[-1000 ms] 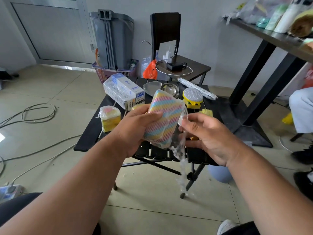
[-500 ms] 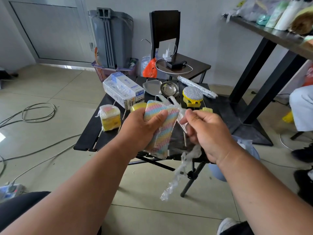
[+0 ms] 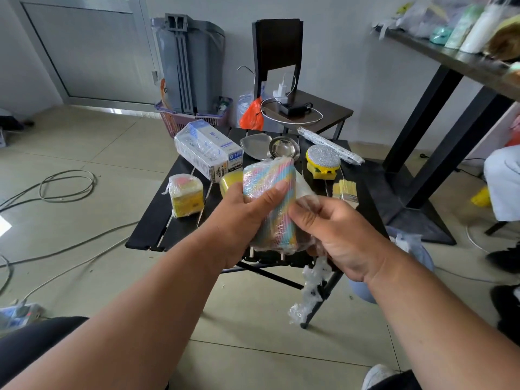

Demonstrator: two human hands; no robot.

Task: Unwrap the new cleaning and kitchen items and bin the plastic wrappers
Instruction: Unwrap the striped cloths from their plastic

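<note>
While the left hand (image 3: 247, 218) grips the sponge (image 3: 271, 201) from its left side, thumb laid across the near face, the right hand (image 3: 334, 232) pinches the wrapper (image 3: 305, 192) at the sponge's right edge. The sponge is held above the near edge of the counter (image 3: 157, 220), between the two hands, its long axis running away from the person and tilted slightly right at the far end. Film clings to the far end and the lower right corner; a twisted tail of it (image 3: 312, 288) hangs below the right hand. Peeling probably turns on this: the loose film lies right of the sponge, so the right hand is placed to draw it away rightward while the left holds firm. Beyond the left hand, a wrapped yellow block (image 3: 186, 194) and a wrapped box (image 3: 208, 150) rest on the counter. A bin cannot be identified with certainty.
</note>
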